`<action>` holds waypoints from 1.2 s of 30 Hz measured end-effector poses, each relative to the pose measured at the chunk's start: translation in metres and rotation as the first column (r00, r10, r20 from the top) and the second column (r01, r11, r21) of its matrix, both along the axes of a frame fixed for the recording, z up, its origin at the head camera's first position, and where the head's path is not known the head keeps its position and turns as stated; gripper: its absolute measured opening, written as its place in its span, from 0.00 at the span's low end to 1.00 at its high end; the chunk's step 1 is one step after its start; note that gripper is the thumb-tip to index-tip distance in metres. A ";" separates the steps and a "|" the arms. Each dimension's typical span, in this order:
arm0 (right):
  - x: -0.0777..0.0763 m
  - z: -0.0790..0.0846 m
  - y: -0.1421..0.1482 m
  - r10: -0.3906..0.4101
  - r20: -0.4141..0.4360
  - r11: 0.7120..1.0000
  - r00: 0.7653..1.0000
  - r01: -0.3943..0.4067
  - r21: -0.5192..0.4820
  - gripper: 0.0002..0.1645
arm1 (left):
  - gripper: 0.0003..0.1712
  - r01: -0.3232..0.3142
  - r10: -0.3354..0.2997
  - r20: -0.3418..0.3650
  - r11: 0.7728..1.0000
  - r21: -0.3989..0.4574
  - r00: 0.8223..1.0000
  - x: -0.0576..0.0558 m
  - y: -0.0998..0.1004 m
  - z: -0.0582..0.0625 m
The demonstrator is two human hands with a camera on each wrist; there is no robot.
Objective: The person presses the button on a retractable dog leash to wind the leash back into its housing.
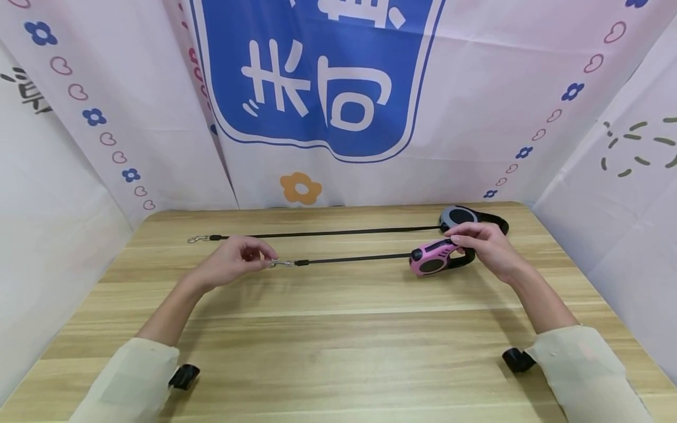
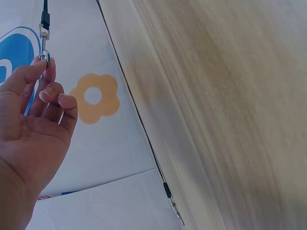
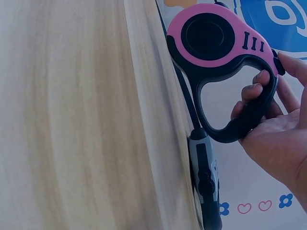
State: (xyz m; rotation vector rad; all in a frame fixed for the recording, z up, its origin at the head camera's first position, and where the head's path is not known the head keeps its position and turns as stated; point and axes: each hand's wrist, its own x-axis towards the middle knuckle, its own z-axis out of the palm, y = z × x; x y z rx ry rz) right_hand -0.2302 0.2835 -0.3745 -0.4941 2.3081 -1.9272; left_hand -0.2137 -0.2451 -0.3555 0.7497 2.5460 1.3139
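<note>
My right hand [image 1: 485, 247] grips the black handle of a pink retractable dog leash [image 1: 429, 258], fingers curled through its loop and thumb by the button, as the right wrist view shows. A black cord [image 1: 359, 258] runs taut from its casing to the left. At the cord's end, my left hand [image 1: 235, 258] pinches the silver snap hook [image 2: 44, 45] between thumb and forefinger. The cord and hook appear held above the table. Behind it lies a second leash, grey and black [image 1: 458, 217], its cord [image 1: 328, 232] drawn out leftward to another snap hook [image 1: 198, 239].
Beneath is a wood-grain table [image 1: 328, 352]. A white cloth backdrop [image 1: 476, 117] with a blue printed panel rises right behind its far edge, and white cloth walls flank both sides. Black wrist devices [image 1: 184, 376] sit at both sleeves.
</note>
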 end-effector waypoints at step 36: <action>0.000 -0.001 -0.004 0.044 0.020 0.999 0.999 -0.043 -0.033 0.16 | 0.06 0.040 -0.040 -0.001 0.999 0.022 0.999 -0.005 0.012 -0.001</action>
